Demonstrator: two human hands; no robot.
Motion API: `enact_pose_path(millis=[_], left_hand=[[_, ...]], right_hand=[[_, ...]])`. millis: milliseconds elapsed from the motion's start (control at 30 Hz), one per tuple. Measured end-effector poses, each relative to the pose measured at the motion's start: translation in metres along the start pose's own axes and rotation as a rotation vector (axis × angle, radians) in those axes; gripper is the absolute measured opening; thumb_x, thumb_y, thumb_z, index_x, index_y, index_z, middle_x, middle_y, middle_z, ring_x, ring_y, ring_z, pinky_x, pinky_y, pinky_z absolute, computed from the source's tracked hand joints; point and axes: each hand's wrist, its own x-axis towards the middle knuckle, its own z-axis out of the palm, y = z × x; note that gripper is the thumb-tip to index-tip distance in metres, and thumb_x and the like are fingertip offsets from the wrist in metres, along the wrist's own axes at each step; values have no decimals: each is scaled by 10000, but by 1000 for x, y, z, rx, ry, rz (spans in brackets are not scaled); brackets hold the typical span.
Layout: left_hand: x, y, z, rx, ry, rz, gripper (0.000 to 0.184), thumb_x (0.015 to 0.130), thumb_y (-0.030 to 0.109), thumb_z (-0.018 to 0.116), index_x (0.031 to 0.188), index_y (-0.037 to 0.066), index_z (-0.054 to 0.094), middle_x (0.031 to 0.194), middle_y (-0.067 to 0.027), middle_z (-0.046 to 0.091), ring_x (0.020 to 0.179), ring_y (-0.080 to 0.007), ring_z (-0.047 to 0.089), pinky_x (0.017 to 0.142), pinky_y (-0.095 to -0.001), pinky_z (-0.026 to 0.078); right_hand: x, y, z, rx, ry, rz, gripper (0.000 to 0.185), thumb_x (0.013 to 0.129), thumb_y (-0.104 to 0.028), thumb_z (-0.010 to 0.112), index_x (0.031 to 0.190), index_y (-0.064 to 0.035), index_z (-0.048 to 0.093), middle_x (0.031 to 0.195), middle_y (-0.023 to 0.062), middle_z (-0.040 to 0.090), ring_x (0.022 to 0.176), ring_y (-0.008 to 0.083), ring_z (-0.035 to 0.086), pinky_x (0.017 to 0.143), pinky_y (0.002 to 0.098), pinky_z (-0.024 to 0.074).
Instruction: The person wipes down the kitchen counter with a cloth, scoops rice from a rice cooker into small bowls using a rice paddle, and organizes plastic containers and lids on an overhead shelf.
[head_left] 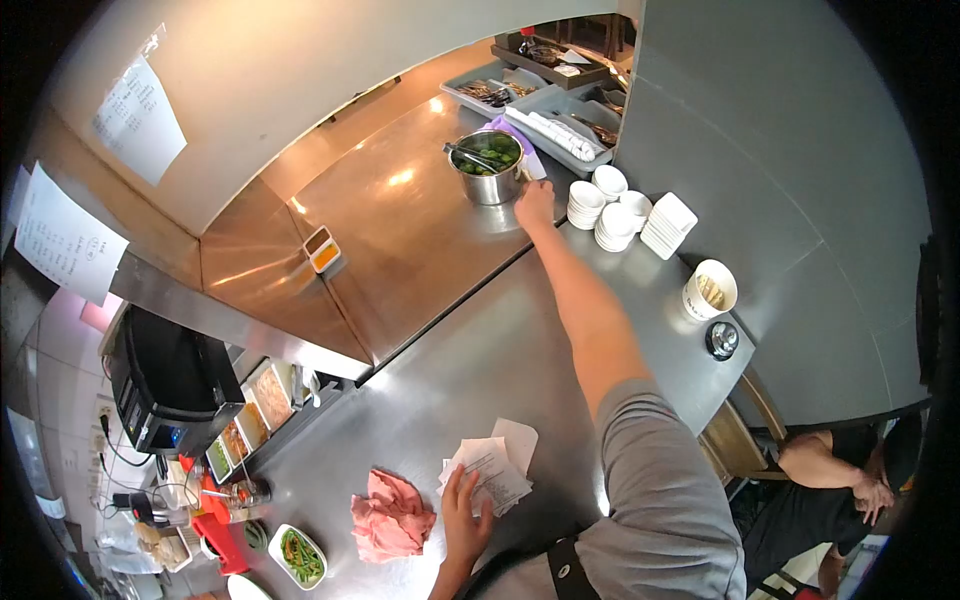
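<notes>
My right hand (535,205) reaches far across the steel counter and closes at the right side of a metal pot (490,185) holding green leaves and tongs; its grip there is too small to make out. My left hand (466,520) lies with fingers apart on printed paper slips (492,472) near my body. Just left of it is a crumpled pink cloth (390,518).
White bowls (614,225), stacked dishes (668,225), a paper tub (708,290) and a bell (722,340) stand right. A sauce dish (322,250) sits left; a green-bean dish (300,557) lies lower left. Cutlery trays (560,120) stand behind. A person (820,490) sits lower right.
</notes>
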Motion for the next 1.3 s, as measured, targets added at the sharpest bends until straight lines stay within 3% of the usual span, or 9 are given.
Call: enact_pose_path(millis=[133, 233, 333, 500, 667, 933, 1067, 1200, 1300], left_hand=[[1, -5, 2, -35, -42, -8, 534, 841, 65, 685, 1353, 65, 534, 1473, -234, 439, 1343, -421, 439, 1109, -483, 354], [-2, -19, 10, -18, -39, 0, 500, 846, 80, 705, 1325, 94, 564, 1458, -216, 460, 1325, -407, 462, 1095, -481, 372], [0, -34, 14, 5, -35, 12, 489, 835, 94, 727, 1301, 135, 584, 1452, -184, 474, 1325, -395, 458, 1082, -488, 375], [2, -27, 15, 75, -46, -29, 518, 819, 88, 735, 1309, 144, 578, 1477, -171, 451, 1349, -386, 433, 1096, -494, 349], [7, -14, 16, 124, -16, -16, 551, 795, 39, 733, 1313, 128, 567, 1451, -193, 472, 1325, -397, 460, 1081, -488, 371], [3, -25, 19, 85, -19, 30, 564, 805, 69, 729, 1335, 144, 550, 1494, -183, 422, 1353, -395, 418, 1104, -498, 333], [1, -20, 18, 145, 32, -5, 576, 805, 120, 753, 1340, 119, 537, 1491, -200, 415, 1360, -416, 400, 1100, -498, 340], [-10, -9, 13, 131, 171, -99, 648, 781, 218, 803, 1345, 75, 518, 1486, -212, 412, 1368, -425, 386, 1106, -509, 332], [-33, -12, 1, 155, 195, -95, 746, 737, 293, 843, 1357, 55, 504, 1472, -212, 420, 1364, -423, 388, 1114, -527, 321]], right_hand=[[10, 1, -8, -184, -133, 48, 345, 924, -163, 504, 1209, -68, 672, 1535, 172, 337, 1376, 358, 360, 1081, 487, 382], [21, -1, -7, -233, -225, 103, 385, 958, -257, 501, 1265, -73, 644, 1589, 160, 258, 1438, 351, 276, 1118, 573, 303], [13, 5, 10, -304, -110, 40, 360, 952, -268, 517, 1206, -59, 664, 1492, 178, 388, 1346, 371, 397, 1046, 619, 349], [-66, 9, 19, -15, 169, -125, 233, 932, -184, 551, 1000, 5, 669, 1096, 198, 582, 1038, 410, 561, 893, 532, 450], [-186, -29, 27, 261, 115, -415, 236, 902, -120, 582, 1068, 22, 669, 1211, 241, 565, 1116, 408, 536, 965, 490, 439], [-118, -69, 73, -76, -119, -427, 429, 902, -183, 607, 1302, -32, 567, 1513, 236, 383, 1315, 412, 440, 1078, 535, 377], [-127, -96, 28, -19, -113, -467, 425, 916, -205, 610, 1319, -86, 555, 1475, 203, 432, 1314, 401, 451, 1055, 478, 421], [-229, -106, -56, 260, -626, -798, 370, 881, -86, 605, 1248, -44, 615, 1233, 152, 610, 1079, 328, 597, 924, 428, 491], [-312, -72, -129, 485, -1290, -675, 371, 935, -109, 584, 1304, -67, 602, 971, 84, 598, 882, 198, 564, 792, 327, 479]])
